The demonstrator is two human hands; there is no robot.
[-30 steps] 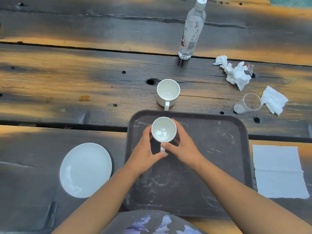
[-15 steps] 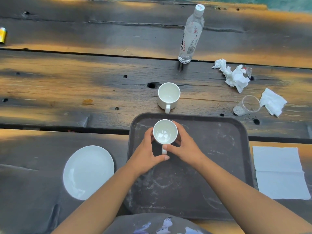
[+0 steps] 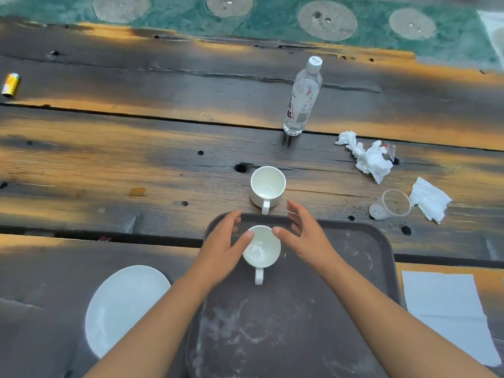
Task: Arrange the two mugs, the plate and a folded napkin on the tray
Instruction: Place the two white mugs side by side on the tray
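The plate (image 3: 125,309) lies on the desk (image 3: 109,165) left of the tray (image 3: 341,282), just beside its left edge and not yet on it. The left grip (image 3: 222,248) is released, fingers straight and spread, the thumb tip at the rim of the near mug (image 3: 261,248); whether it touches, I cannot tell. That mug stands upright on the far-left part of the tray, handle pointing near. The far mug (image 3: 267,189) stands on the desk just beyond the tray's far lip, handle also pointing near. The right grip (image 3: 302,236) is likewise released, its fingers stretched past the near mug toward the far one. The napkin (image 3: 447,315) lies flat on the desk just right of the tray.

The step in hand looks like letting go of the placed mug and reaching for the second. To do it well, the thumbs should clear the near rim first so the mug is not dragged. The far mug should then be taken round its body, lifted over the tray lip and set down beside the first without knocking it. Room must be kept for the plate and the napkin.

Half a second ago both grips were curled round the near mug, thumbs meeting over its handle. Now they have opened and moved farther out, the handle shows whole, and the mug sits where it was.
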